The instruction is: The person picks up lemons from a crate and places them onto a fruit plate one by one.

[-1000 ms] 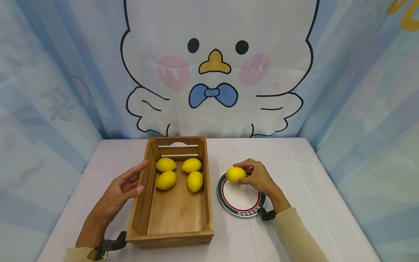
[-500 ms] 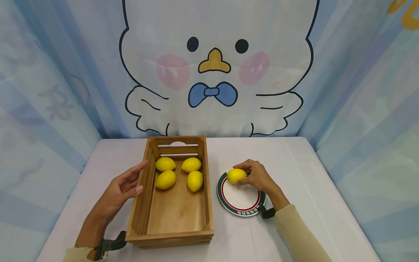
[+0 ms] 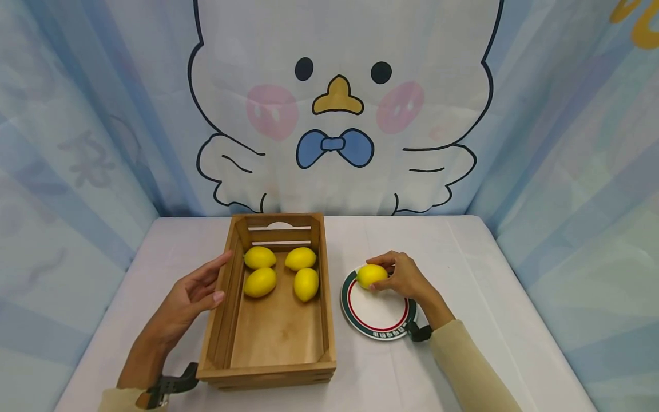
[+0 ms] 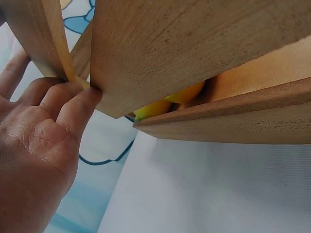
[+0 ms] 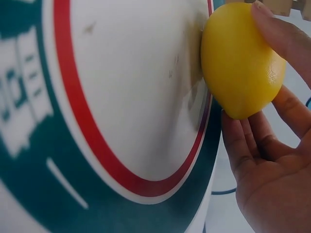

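Observation:
A yellow lemon (image 3: 372,276) is pinched between the thumb and fingers of my right hand (image 3: 404,277). It lies against the far-left part of a white plate (image 3: 378,309) with a green rim and a red ring. In the right wrist view, the lemon (image 5: 243,60) is right at the plate's surface, fingertips along its side. To the left, a wooden crate (image 3: 278,375) carries several lemons (image 3: 259,282) at its far end. My left hand (image 3: 187,300) rests its fingers on the crate's left side; the left wrist view shows the fingertips (image 4: 90,97) at its slats.
The crate and plate stand side by side on a white-covered table (image 3: 494,320), a narrow strip of cloth between them. Behind rises a curtain (image 3: 337,183) printed with a cartoon bird, with blue curtains on both sides. Each wrist bears a black camera mount (image 3: 419,333).
The right hand has lowered the lemon slightly toward the plate and rightward, then stayed nearly still. The left hand keeps its place at the crate.

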Motion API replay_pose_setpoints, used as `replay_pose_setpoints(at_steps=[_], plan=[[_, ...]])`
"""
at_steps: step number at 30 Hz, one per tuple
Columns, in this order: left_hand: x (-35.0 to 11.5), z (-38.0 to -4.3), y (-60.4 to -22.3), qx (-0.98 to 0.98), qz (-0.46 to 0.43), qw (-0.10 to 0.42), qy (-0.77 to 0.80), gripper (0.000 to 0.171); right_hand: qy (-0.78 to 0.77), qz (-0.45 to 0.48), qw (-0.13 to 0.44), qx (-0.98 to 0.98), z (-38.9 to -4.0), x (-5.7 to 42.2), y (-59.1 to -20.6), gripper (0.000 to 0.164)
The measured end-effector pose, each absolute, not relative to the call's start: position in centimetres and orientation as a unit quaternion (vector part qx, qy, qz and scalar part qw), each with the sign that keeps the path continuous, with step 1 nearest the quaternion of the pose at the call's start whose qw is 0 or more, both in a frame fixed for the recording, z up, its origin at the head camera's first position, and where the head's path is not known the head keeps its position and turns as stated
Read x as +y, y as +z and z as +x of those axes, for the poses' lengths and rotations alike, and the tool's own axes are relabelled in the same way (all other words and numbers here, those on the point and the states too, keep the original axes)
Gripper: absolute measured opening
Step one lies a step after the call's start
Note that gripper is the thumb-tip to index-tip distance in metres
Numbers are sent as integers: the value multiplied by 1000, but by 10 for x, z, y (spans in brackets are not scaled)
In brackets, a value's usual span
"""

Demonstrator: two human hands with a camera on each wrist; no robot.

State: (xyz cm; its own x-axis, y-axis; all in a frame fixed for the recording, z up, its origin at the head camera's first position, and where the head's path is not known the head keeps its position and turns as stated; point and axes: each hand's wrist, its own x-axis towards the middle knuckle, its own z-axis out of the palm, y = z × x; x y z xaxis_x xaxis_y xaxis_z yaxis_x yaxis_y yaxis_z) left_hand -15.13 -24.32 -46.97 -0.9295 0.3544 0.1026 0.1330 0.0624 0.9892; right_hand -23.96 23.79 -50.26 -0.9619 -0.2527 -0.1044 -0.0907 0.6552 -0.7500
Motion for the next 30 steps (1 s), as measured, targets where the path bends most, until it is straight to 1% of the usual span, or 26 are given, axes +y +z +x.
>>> replay_pose_setpoints(at_steps=[20, 30], plan=[[-242, -151, -467, 732, 161, 85, 657, 70, -411, -99, 97, 901, -238, 237, -499, 58], [-243, -152, -468, 727, 168, 85, 660, 70, -406, -93, 79, 906, -236, 236, -492, 58]])
